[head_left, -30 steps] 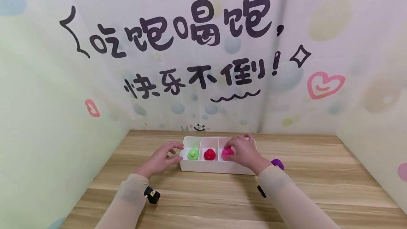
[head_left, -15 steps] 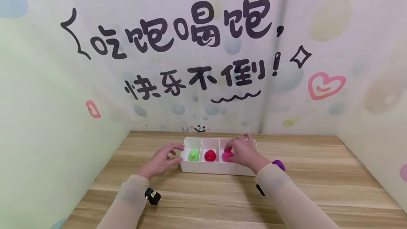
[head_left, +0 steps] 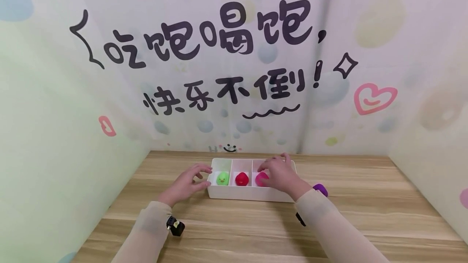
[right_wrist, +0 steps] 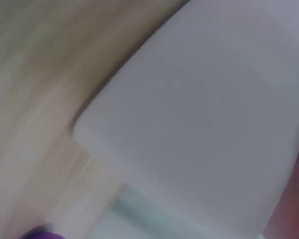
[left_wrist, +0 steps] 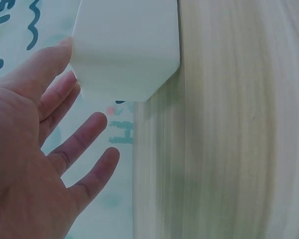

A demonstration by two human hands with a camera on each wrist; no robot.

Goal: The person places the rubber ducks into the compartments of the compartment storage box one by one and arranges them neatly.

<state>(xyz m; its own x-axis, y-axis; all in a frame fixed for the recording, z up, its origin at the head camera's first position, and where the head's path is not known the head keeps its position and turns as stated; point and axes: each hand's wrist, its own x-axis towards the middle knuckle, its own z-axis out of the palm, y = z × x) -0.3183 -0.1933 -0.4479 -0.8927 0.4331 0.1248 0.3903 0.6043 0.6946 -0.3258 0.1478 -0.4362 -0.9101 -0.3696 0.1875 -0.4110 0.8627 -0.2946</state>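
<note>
A long white divided box [head_left: 245,192] stands on the table. A green toy duck [head_left: 222,178] sits in its leftmost compartment and a red toy duck [head_left: 241,179] in the one beside it. In the third compartment from the left, my right hand [head_left: 280,175] pinches a pink toy duck [head_left: 261,179], partly hidden by the fingers. Only a strip of that hand shows at the right wrist view's edge. My left hand [head_left: 185,182] is at the box's left end, fingers spread and loosely bent; in the left wrist view its thumb [left_wrist: 57,57] touches the box's edge.
A purple object [head_left: 320,190] lies on the wooden table [head_left: 234,230], right of the box and partly behind my right forearm. Behind the table hangs a printed backdrop [head_left: 204,133]. The box's right end is mostly hidden by my right hand.
The pink duck's face, seen a second ago, no longer shows as it sits under my right fingers. Both hands and the box stay almost in place; the head view has shifted slightly.
</note>
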